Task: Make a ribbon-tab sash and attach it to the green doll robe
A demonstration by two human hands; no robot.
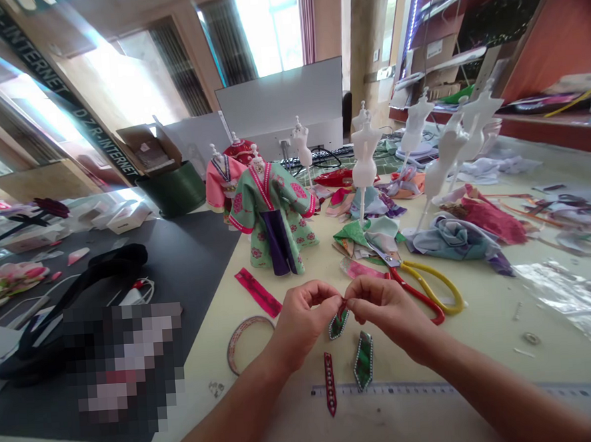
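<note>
My left hand (306,320) and my right hand (381,309) meet over the table, thumbs and fingertips pinched together on a small dark red strip (341,307). Much of that strip is hidden by the fingers. Just beneath the fingertips is a green pointed piece with a beaded edge (338,328); whether it touches the strip I cannot tell. A similar green beaded piece (364,360) lies nearer to me, beside a narrow red studded strip (330,384). Both sit by a clear ruler (410,388).
Red-and-yellow-handled scissors (432,286) lie beyond my right hand. A tape ring (232,348) and a pink fabric strip (258,291) lie to the left. Behind stand a doll form in a green robe (269,202), several white doll forms (364,153) and fabric scraps (457,238).
</note>
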